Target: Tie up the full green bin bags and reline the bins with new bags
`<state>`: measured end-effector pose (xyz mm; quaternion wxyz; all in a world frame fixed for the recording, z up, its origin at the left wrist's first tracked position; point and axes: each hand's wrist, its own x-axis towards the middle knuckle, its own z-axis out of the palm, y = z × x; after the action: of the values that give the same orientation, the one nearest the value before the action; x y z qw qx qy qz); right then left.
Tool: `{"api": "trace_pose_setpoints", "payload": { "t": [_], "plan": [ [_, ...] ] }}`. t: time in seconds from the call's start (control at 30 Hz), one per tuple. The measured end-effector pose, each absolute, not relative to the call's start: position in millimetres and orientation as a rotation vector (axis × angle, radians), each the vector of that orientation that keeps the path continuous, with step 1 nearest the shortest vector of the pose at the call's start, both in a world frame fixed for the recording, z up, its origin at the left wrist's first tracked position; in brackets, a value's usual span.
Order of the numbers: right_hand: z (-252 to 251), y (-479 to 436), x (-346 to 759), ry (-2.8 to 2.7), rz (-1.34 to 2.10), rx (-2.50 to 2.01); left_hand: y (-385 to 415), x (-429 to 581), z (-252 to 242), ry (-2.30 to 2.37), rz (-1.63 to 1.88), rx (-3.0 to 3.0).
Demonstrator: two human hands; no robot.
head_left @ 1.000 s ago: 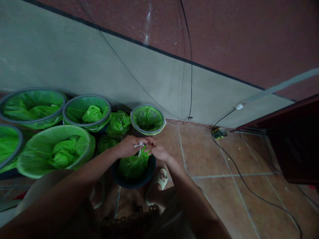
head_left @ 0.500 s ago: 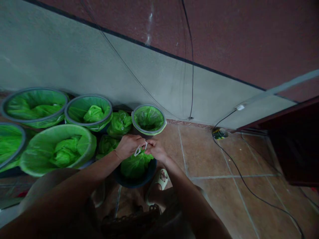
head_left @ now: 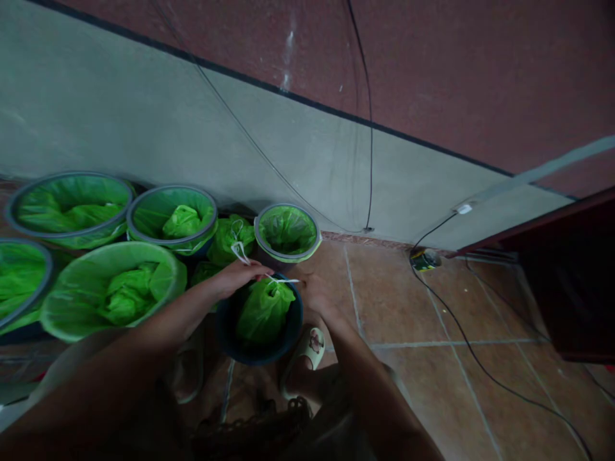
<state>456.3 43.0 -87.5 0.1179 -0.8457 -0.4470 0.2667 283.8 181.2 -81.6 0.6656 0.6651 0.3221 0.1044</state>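
Note:
A green plastic bag (head_left: 265,312) with a gathered neck sits inside a dark blue bin (head_left: 225,346) between my feet. White drawstrings come out of its top. My left hand (head_left: 244,276) pinches one drawstring (head_left: 240,252), whose loop sticks up above the fingers. From the neck the other drawstring (head_left: 287,280) runs taut to the right, into the closed fingers of my right hand (head_left: 314,293). Both hands are just above the bin's rim, apart from each other.
Several bins lined with green bags, such as a wide pale one (head_left: 52,314), crowd the left side. A lined bin (head_left: 288,256) and a tied green bag (head_left: 225,240) stand by the wall. A black cable (head_left: 461,333) and a can (head_left: 425,260) lie on the tiles to the right.
My hands have moved apart, the right one to the right. The drawstring between them is now stretched, and the bag's gathered neck shows below.

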Motion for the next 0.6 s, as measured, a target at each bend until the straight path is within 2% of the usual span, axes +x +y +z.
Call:
{"api": "trace_pose_setpoints", "payload": {
  "t": [0.1, 0.17, 0.47, 0.6],
  "plan": [
    [-84, 45, 454, -1.293, 0.708, -2.406, 164, 296, -87, 0.627, 0.252, 1.106],
    [-81, 45, 451, -1.297, 0.637, -2.302, 158, 301, -91, 0.623, 0.26, 1.061],
    [-85, 46, 431, -1.354, 0.54, -1.915, 157, 304, -105, 0.567, 0.231, 1.536],
    [-91, 49, 427, -1.25, 0.728, -1.883, 155, 304, -107, 0.508, 0.218, 1.678]
  ]
}}
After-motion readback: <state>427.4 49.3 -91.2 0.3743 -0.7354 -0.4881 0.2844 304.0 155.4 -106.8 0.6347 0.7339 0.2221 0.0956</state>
